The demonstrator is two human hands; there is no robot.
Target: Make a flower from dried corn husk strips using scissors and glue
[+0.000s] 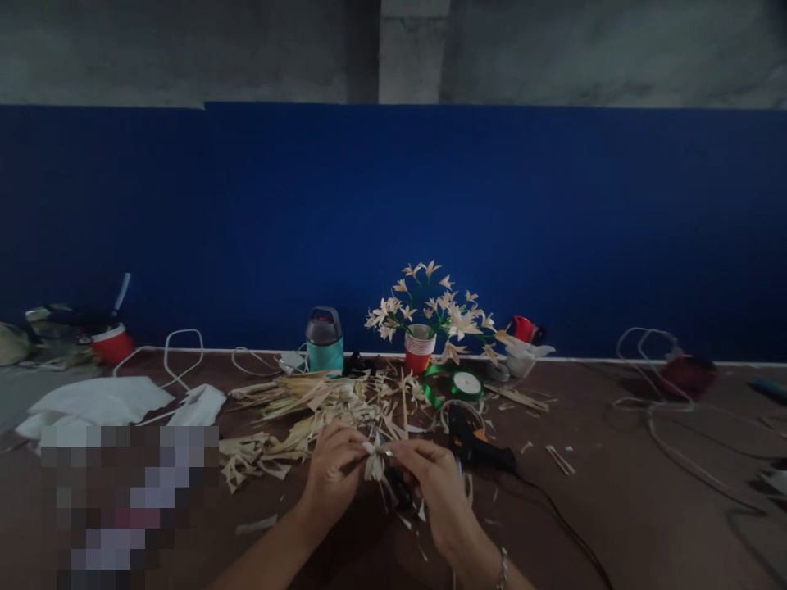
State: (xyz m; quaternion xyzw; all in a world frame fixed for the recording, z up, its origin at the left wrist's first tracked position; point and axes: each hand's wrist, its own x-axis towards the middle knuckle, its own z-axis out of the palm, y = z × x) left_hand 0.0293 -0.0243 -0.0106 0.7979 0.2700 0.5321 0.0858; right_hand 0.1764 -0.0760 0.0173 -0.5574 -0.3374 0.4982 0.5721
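Between my two hands is a small pale flower point(374, 467) of dry corn-husk-like strips, its petals hanging downward. My left hand point(335, 471) is closed, with thumb and forefinger pinching its left side. On the other side my right hand point(434, 479) is closed too, its fingertips pressed together at the flower's upper edge. Some dark object under the hands is partly hidden. A black glue gun point(476, 442) lies just right of my right hand. Dry husk strips point(320, 401) are heaped beyond my left hand.
Behind the heap, a red cup point(419, 358) holds finished husk flowers point(424, 307) on green stems. A green ribbon spool point(466, 383) stands beside it, and a teal container point(325, 352) is to the left. White cloth point(104, 403) lies left; cables point(670, 447) trail at right.
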